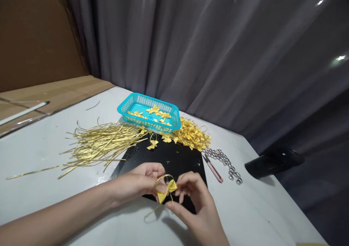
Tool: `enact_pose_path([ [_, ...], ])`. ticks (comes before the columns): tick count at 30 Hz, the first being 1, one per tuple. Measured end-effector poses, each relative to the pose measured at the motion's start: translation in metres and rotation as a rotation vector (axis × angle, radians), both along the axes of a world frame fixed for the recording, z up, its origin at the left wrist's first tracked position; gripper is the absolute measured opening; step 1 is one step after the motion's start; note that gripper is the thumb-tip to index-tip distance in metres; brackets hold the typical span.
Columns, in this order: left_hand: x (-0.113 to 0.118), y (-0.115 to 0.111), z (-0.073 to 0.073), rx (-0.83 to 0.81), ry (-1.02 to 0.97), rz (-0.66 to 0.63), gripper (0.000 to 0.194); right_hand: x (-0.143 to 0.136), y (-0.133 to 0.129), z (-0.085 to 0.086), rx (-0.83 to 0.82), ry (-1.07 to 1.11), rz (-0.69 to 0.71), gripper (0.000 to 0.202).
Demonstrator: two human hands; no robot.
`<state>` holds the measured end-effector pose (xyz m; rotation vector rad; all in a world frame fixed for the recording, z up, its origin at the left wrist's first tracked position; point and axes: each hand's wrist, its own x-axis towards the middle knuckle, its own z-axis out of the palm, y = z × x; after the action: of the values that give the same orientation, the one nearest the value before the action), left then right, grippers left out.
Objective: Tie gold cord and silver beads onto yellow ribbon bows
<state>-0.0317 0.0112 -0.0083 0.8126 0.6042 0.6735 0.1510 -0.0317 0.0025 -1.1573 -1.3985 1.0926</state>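
Note:
A yellow ribbon bow [167, 192] with a looped gold cord is held above the front edge of a black mat [171, 158]. My left hand [145, 180] pinches the bow and its loop from the left, the thumb lying against it. At the bow's right side is my right hand [192, 198], its thumb and fingers curved around the cord's loose end; the fingertips are apart, and whether they touch the cord is hard to tell. One cord end hangs below the bow. Another bow [153, 143] lies on the mat's far part.
Behind the mat stands a blue basket [176, 112] holding yellow bows. Gold cords [100, 140] lie left, a heap of bows [192, 134] right. Small silver bells [225, 160], a pink-handled cutter [214, 169] and a black cylindrical object [272, 162] are on the white table's right side.

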Motion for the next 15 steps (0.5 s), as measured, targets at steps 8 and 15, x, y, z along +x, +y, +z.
enact_pose_path([
  [8, 0.001, -0.012, 0.006, 0.377, 0.372, -0.035, 0.022, 0.014, 0.010, 0.003, -0.128, -0.117, 0.158, 0.023],
  [15, 0.002, -0.012, -0.003, 0.429, 0.407, -0.042, 0.021, 0.004, 0.006, 0.001, 0.045, -0.317, 0.216, 0.019],
])
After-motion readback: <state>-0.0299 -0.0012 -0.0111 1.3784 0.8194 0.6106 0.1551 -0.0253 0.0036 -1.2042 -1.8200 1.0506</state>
